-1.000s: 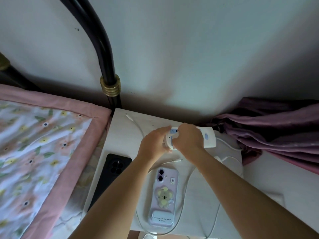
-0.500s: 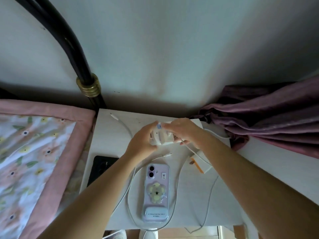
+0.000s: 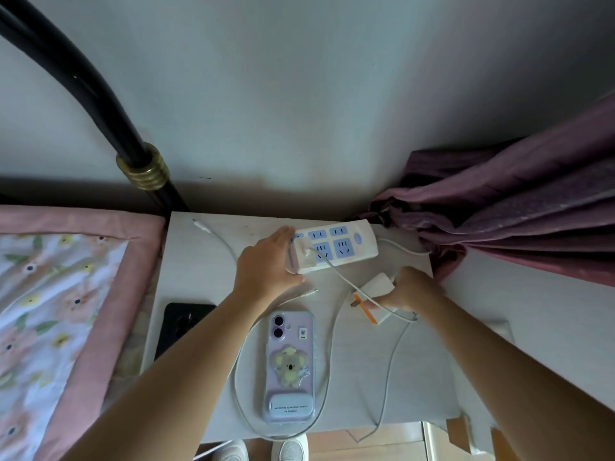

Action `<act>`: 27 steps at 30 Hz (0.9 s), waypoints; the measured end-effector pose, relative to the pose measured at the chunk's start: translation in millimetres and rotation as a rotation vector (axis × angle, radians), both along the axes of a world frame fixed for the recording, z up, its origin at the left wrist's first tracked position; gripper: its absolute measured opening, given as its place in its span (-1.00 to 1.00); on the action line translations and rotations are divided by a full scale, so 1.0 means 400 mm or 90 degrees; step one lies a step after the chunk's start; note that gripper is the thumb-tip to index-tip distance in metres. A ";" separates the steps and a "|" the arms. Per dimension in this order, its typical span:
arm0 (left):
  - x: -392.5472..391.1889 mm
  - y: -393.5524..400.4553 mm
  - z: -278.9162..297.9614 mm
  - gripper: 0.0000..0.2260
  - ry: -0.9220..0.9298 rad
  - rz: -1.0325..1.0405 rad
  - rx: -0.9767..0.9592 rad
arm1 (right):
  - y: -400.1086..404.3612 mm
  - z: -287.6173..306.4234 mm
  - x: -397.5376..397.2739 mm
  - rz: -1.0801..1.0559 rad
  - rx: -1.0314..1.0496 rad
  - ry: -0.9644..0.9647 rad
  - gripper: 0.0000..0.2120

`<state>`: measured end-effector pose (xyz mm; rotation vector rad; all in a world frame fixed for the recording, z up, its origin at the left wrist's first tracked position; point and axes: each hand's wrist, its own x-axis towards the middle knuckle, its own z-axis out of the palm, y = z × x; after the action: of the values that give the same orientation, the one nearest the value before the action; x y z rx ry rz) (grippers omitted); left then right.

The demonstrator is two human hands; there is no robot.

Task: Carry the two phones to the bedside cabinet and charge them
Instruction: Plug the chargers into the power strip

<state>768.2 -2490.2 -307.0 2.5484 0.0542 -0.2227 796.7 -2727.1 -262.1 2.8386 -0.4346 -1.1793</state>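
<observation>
A purple phone [image 3: 290, 366] with a koala case lies face down in the middle of the white bedside cabinet [image 3: 206, 261]. A black phone [image 3: 181, 324] lies at the cabinet's left edge, partly under my left forearm. My left hand [image 3: 266, 266] rests flat against the left end of a white power strip [image 3: 336, 246], where a small white charger [image 3: 304, 249] is plugged in. My right hand [image 3: 411, 291] grips a second white charger with an orange plug side [image 3: 374, 296], just in front of the strip. White cables [image 3: 329, 344] loop around the purple phone.
A bed with a pink floral quilt [image 3: 56, 311] borders the cabinet on the left, with a black bed frame post [image 3: 143, 168] behind. A purple curtain [image 3: 519, 207] bunches at the right. A loose cable end [image 3: 201, 226] lies at the cabinet's back left. White shoes [image 3: 289, 450] show below.
The power strip went back down flat on the cabinet with the small charger plugged in. My right hand left the strip and took hold of the second charger.
</observation>
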 end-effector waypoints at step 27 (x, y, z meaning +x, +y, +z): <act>0.012 0.019 -0.019 -0.41 -0.005 -0.018 0.065 | 0.142 0.031 0.120 -0.193 0.343 -0.426 -0.58</act>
<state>773.1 -2482.5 -314.5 2.6535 0.0282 -0.2262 844.7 -2670.3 -249.6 3.7223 -0.6696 -0.3403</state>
